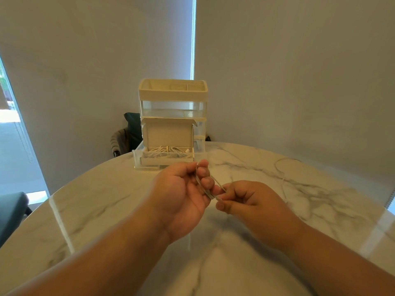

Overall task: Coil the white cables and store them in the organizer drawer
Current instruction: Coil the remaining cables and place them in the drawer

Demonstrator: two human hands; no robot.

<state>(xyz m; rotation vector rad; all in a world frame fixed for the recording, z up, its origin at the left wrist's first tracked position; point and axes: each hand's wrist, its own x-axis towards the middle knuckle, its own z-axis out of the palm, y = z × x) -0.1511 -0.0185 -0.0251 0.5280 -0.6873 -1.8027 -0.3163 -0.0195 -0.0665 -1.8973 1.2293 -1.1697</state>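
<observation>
A white cable [215, 183] runs between my two hands above the middle of the marble table [106, 210]. My left hand [181, 195] grips several folded loops of it against the fingers. My right hand [245, 199] pinches the cable's strand just to the right. Its loose tail [283, 180] trails over the table to the right in a wide curve. Behind my hands stands the cream organizer [173, 99], its bottom clear drawer [137, 157] pulled out. In that drawer sits an open cardboard box [168, 133] with white cables [166, 151] inside.
A dark chair back with grey cloth [126, 135] stands behind the table left of the organizer. Another dark seat [10, 212] is at the far left edge. The round table's rim curves close behind the organizer.
</observation>
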